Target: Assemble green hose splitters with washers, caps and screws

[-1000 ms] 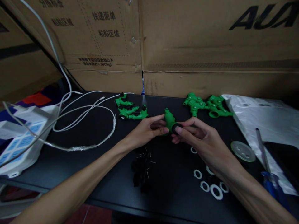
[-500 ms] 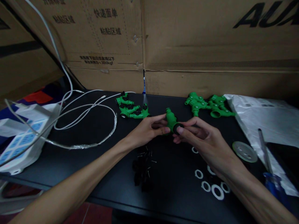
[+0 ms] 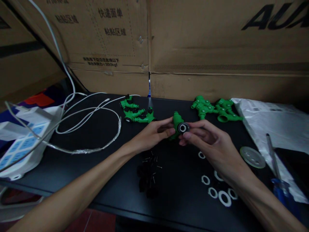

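Observation:
Above the table, my left hand [image 3: 158,133] pinches a green plastic hose connector [image 3: 178,120] between thumb and fingers. One end of it, facing me, carries a black collar [image 3: 187,128] with a white ring [image 3: 183,128] inside. My right hand [image 3: 205,135] is closed around this collar, thumb below and fingers behind it. Under the hands lies a heap of small black parts with screws [image 3: 147,177]. Near my right wrist are several white ring washers [image 3: 224,198], some partly hidden by the forearm.
Green connectors with black parts [image 3: 135,114] stand at the back left; other green pieces [image 3: 205,106] lie back right. A power strip [image 3: 26,141] and white cables [image 3: 91,151] occupy the left. On the right are a round lid [image 3: 252,157], a screwdriver [image 3: 275,161] and a white bag [image 3: 270,119]. Cardboard [image 3: 193,42] stands behind.
The connector has tilted so its collar end faces me, showing the white ring. My right thumb has slid from the collar's face to its lower edge.

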The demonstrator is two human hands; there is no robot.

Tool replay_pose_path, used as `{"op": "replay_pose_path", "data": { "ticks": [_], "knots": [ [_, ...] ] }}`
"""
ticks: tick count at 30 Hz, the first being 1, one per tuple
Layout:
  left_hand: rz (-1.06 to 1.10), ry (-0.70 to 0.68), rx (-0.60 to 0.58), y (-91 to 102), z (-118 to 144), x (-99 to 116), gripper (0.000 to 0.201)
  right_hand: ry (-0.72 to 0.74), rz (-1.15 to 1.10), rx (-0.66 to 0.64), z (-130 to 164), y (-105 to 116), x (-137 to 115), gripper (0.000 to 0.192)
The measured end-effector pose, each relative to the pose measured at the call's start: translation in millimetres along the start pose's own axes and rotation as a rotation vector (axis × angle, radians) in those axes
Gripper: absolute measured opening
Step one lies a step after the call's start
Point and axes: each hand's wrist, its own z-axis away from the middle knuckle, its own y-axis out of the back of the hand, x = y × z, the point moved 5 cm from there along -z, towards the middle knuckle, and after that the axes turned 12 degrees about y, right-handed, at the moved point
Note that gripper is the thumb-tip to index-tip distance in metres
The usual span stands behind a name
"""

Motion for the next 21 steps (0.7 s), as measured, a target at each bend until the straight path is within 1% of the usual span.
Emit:
{"op": "replay_pose_path", "data": {
  "ticks": [3,6,10,14,16,19,21],
  "knots": [
    [-0.034,-0.007,-0.012,-0.5,0.1,-0.6,0.047,0.033,0.046,-0.002,-1.3,1.9,-2.2,0.028],
    [-0.068,0.001,-0.010,-0.6,0.0,-1.6,0.047,0.033,0.051,-0.007,-2.1,1.9,-3.6,0.027],
    [-0.049,0.033,0.031,1.1,0.0,-1.2,0.053,0.004,0.033,0.005,-2.1,1.6,-5.1,0.023],
    [-0.006,0.072,0.066,2.0,0.6,-1.4,0.052,-0.040,0.019,0.017,-1.3,3.7,-3.4,0.025],
    [0.033,0.083,0.093,3.3,0.7,-2.4,0.057,-0.061,0.011,0.020,-1.1,5.2,-1.8,0.026],
    [0.061,0.094,0.144,6.0,0.7,-3.1,0.069,-0.075,-0.002,0.006,-0.5,5.8,-0.6,0.028],
    [0.056,0.096,0.162,6.9,0.8,-1.7,0.071,-0.086,-0.012,0.003,0.7,6.0,0.1,0.028]
  ]
}}
